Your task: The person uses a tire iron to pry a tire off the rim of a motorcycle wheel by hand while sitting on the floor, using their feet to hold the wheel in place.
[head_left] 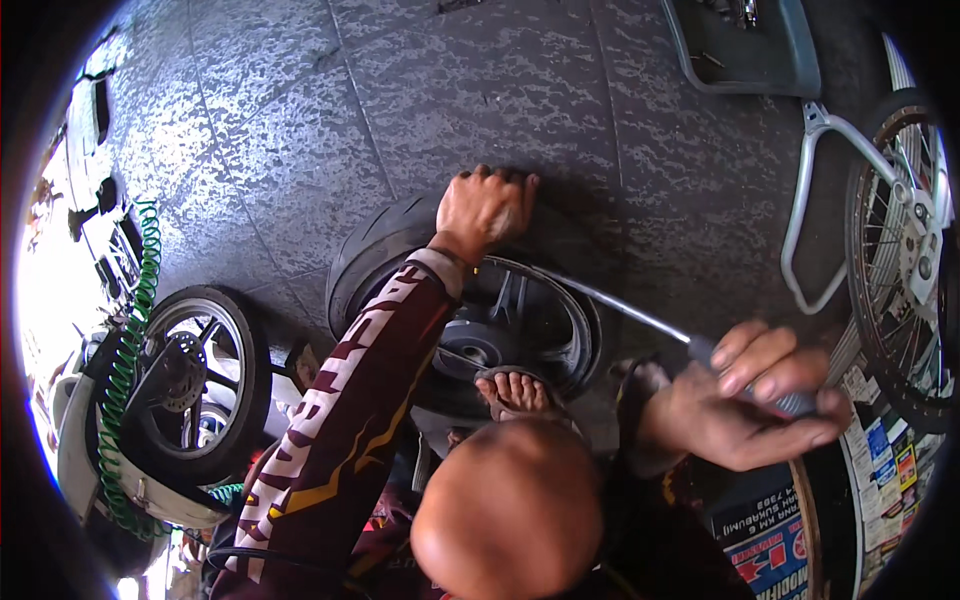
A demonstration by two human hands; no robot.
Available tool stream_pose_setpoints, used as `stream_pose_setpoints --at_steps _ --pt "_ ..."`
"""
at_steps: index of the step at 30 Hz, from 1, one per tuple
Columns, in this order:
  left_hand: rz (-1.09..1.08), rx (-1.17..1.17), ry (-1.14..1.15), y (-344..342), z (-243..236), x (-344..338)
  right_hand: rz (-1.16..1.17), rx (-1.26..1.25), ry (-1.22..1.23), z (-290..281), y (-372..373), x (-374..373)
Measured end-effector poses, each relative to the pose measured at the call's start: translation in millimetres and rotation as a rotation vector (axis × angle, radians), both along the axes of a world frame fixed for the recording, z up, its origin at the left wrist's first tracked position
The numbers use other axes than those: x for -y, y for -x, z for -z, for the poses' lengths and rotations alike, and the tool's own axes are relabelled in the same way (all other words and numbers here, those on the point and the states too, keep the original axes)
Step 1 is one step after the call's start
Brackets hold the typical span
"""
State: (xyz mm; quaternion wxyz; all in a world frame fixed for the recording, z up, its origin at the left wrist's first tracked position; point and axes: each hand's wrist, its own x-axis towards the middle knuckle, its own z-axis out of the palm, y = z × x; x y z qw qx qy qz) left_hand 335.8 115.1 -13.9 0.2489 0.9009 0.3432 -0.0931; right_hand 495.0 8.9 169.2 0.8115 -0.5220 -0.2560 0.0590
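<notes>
A black motorcycle tyre (378,235) lies on the floor with a dark spoked wheel (510,300) inside it. My left hand (485,212) is closed over the tyre's far edge, knuckles upward. In my right hand (755,405), out to the right of the wheel, is the dark grey handle of a long screwdriver (640,313). Its shiny shaft slants left and down to the far rim, where the tip meets the line between tyre and rim. My foot (515,390) rests on the near side of the wheel, and my knee (508,505) rises in front.
At left stands a motorcycle with a wheel (205,375) and a coiled green air hose (120,370) before it. A grey tray (800,60) with small metal parts lies at far right. Below it are a silver tubular frame (797,230) and a spoked wheel (880,290).
</notes>
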Motion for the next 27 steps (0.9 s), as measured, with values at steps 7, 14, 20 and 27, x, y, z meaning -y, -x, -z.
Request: stream_pose_setpoints --at_steps 7,14,20,27 --pt "-0.01 0.065 -0.111 9 -20 -3 -0.033 -0.229 0.072 -22 -3 26" --pt "-0.291 0.63 0.223 -5 -61 22 -0.156 -0.382 0.048 -37 8 48" --pt "-0.057 0.944 0.881 -73 -203 105 -0.06 -0.435 0.032 -53 28 67" --pt "-0.065 0.97 0.718 -47 -199 139 -0.07 -0.343 -0.011 -52 60 100"
